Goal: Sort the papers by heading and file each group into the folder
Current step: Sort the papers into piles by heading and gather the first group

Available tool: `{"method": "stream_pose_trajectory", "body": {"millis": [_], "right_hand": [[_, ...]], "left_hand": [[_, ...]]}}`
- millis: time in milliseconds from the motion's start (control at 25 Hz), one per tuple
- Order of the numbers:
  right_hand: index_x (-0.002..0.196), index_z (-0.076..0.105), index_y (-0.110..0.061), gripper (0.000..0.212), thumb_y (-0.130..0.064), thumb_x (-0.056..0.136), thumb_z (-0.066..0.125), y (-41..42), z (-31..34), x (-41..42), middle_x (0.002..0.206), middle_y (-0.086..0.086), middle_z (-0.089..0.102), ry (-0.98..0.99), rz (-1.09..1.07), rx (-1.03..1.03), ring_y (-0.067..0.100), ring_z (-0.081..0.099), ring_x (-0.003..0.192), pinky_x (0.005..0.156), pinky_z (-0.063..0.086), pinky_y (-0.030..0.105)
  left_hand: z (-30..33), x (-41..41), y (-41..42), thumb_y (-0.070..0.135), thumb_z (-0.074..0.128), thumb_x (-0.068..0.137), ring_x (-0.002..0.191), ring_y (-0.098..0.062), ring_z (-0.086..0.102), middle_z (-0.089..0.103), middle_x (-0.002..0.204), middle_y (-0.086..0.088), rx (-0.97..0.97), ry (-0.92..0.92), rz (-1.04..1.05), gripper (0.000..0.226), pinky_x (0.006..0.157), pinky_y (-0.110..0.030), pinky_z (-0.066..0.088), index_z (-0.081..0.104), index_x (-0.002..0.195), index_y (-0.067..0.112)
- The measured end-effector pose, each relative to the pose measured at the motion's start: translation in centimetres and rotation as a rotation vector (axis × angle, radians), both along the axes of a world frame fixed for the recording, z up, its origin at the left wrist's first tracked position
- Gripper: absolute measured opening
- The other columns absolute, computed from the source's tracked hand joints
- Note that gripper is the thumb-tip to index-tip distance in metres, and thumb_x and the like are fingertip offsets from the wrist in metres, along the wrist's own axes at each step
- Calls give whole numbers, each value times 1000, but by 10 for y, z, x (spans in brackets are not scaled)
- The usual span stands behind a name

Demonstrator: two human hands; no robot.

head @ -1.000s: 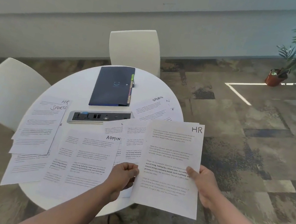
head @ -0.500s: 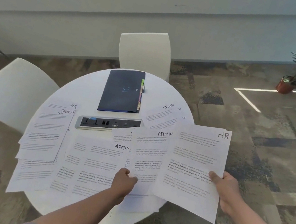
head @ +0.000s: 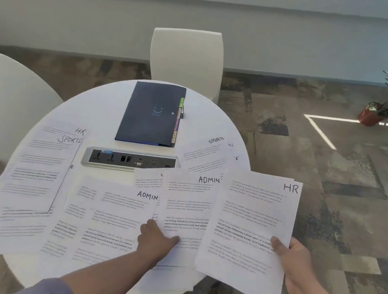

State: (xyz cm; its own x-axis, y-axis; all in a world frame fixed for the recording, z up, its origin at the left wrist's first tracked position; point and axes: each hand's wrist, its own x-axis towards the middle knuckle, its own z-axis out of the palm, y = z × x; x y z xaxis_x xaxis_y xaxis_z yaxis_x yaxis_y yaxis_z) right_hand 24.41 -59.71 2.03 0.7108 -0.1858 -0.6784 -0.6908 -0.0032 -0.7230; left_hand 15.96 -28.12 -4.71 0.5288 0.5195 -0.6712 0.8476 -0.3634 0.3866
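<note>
In the head view, a round white surface (head: 107, 112) carries scattered printed sheets with handwritten headings, and a built-in power strip (head: 129, 160) serves as the landmark. Beyond the strip lies a closed dark blue folder (head: 151, 113) with a small smiley mark on its cover and coloured tabs along its right edge. Left of the strip a sheet headed "SPORTS" (head: 42, 168) overlaps one headed "HR" (head: 80, 132). Right of the strip and a little beyond it lies another "SPORTS" sheet (head: 205, 156). Nearer than the strip, one "ADMIN" sheet (head: 111, 210) lies flat, and a second "ADMIN" sheet (head: 187, 204) lies just to its right. The left hand (head: 155, 240) rests on that second "ADMIN" sheet, fingers curled down with the thumb spread out on the paper; whether it pinches the sheet cannot be told. The right hand (head: 296, 264) holds a sheet headed "HR" (head: 252, 222) off the surface's right edge, thumb on top and fingers curled beneath. The body text is too small to read reliably.
</note>
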Motion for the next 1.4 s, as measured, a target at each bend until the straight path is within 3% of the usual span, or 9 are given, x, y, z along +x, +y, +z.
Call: {"method": "stream_pose_trajectory", "body": {"millis": [240,480,680,880,1000,1120,1280,1400], "right_hand": [[107,70,-9,10,-8,101,62,-26,-18,41,104,13,78,31,87,8,36,75,92,84,60,54],[107,69,-9,10,-7,101,61,-42,-24,69,105,14,76,53,159,28,36,73,94,86,58,53],[110,70,-10,12,-9,101,62,-41,-26,81,105,12,78,71,243,30,36,75,96,87,59,56],[110,69,-9,11,-10,102,62,-41,-34,77,104,12,78,89,272,29,34,74,92,75,59,44],[112,68,-7,13,-10,102,61,-36,-38,73,104,12,78,98,284,31,33,74,90,73,59,42],[107,69,-11,10,-9,102,61,-32,-39,69,103,12,78,106,272,37,35,74,93,79,60,50],[107,70,-12,11,-9,101,62,-32,-40,67,104,13,78,118,279,29,37,75,94,86,59,59],[108,70,-11,11,-8,101,61,-33,-38,68,102,12,79,107,284,23,36,75,93,87,59,59]], "left_hand": [[-5,8,-17,50,85,71,123,-35,50,45,133,-11,183,74,7,88,95,-43,48,39,133,8],[-12,16,-24,37,91,64,126,-37,48,41,134,-13,152,96,185,95,97,-48,49,36,135,8],[-16,20,-28,27,89,67,121,-38,54,53,129,-15,117,98,227,83,97,-48,53,37,128,8],[-15,22,-32,33,91,67,126,-38,47,43,135,-13,208,143,189,90,102,-46,48,38,135,7],[-19,17,-34,25,89,69,119,-39,54,46,130,-14,127,74,291,83,98,-46,51,36,131,8],[-18,15,-32,25,90,69,116,-37,58,54,127,-14,91,43,308,79,97,-47,53,39,127,8],[-12,17,-32,39,90,68,126,-35,46,45,132,-10,159,158,239,83,93,-48,53,45,132,12],[-13,15,-34,41,83,75,119,-33,49,47,127,-7,189,183,196,66,88,-44,49,48,126,17]]}}
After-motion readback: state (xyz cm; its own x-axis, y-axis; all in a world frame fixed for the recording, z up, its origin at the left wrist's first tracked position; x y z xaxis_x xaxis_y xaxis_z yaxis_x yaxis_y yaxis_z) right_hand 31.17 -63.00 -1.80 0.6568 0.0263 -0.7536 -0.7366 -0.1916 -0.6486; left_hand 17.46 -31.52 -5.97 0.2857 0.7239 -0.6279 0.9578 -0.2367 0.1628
